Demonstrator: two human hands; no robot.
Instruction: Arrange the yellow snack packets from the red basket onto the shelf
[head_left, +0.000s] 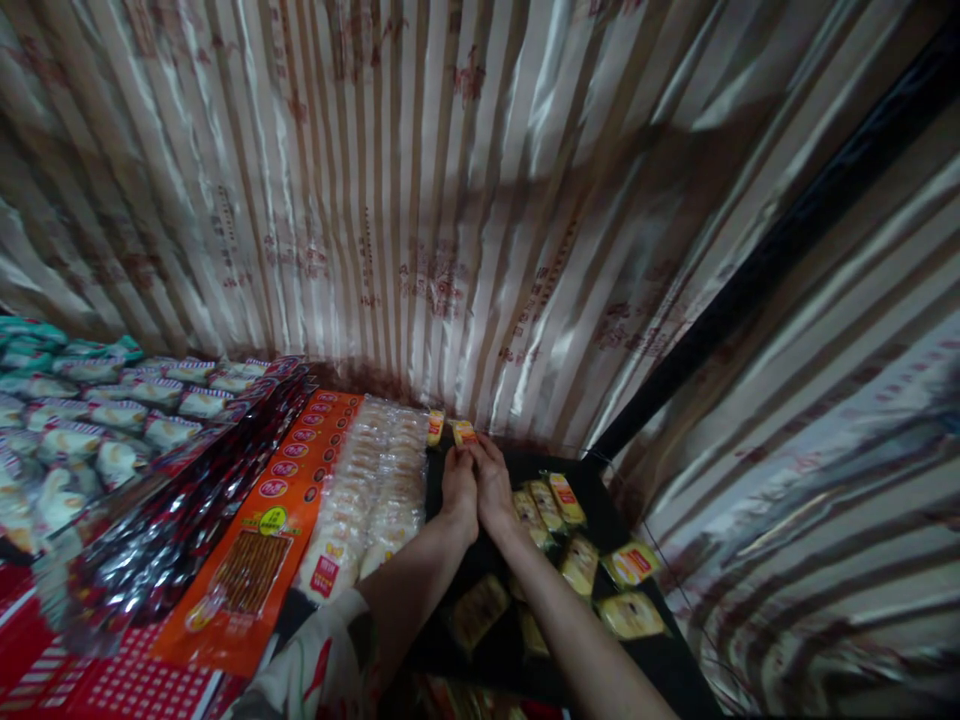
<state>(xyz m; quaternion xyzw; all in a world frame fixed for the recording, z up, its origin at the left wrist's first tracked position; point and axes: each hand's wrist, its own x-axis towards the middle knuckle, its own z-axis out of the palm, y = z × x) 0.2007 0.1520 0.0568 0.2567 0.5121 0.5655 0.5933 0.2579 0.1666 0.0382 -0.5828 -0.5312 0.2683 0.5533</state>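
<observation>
At the back of a black surface [435, 600], my left hand [459, 487] and my right hand [493, 482] are side by side and touching. Both are closed at the fingertips around a small wrapped cake [464, 433] with a yellow and red label. Just left of it stands another yellow-labelled packet [435, 428]. Right of my hands, several similar wrapped cakes lie scattered, such as one upright packet [566, 498], one with its label up [631, 564] and one with its pale side up [631, 615]. My right forearm covers some of them.
Left of my hands are rows of clear-wrapped white crackers [390, 460], an orange snack packet [259, 540] and a stack of dark shiny packets [187, 530]. Farther left are many white packets [94, 415] and red baskets [127, 675]. A printed curtain [420, 200] and a black pole [750, 250] stand behind.
</observation>
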